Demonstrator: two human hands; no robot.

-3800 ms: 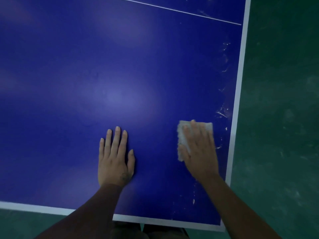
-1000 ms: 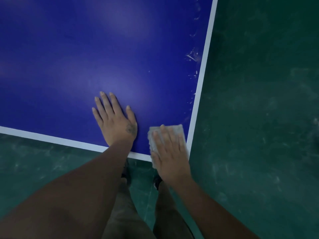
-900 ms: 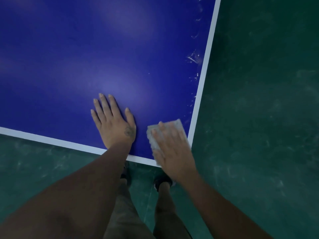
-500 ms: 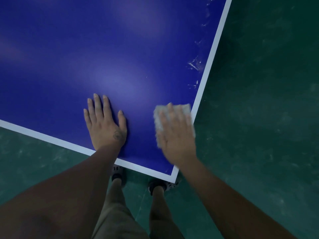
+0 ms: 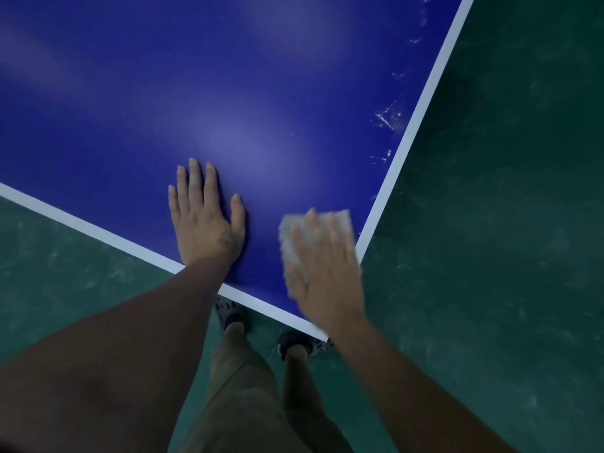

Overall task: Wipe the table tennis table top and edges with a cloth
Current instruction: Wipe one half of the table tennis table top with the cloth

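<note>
— What lay under the right hand (image 5: 327, 276)?
— A pale, folded cloth (image 5: 295, 235), pressed flat on the blue table tennis table (image 5: 163, 93) beside its white-edged corner; the hand was blurred.
— And the left hand (image 5: 206, 220)?
— Flat, fingers spread, on the blue top near the white edge stripe (image 5: 98, 232).
— Anything else?
— White smears (image 5: 389, 117) by the right edge, above the green floor (image 5: 506, 191).

Single head cam, looks steeply down from above near table (image 5: 196, 93) corner, close range. Table fills upper left, floor (image 5: 506, 223) right and lower left, wearer's arms and legs at bottom. Wide-angle, slight blur.
</note>
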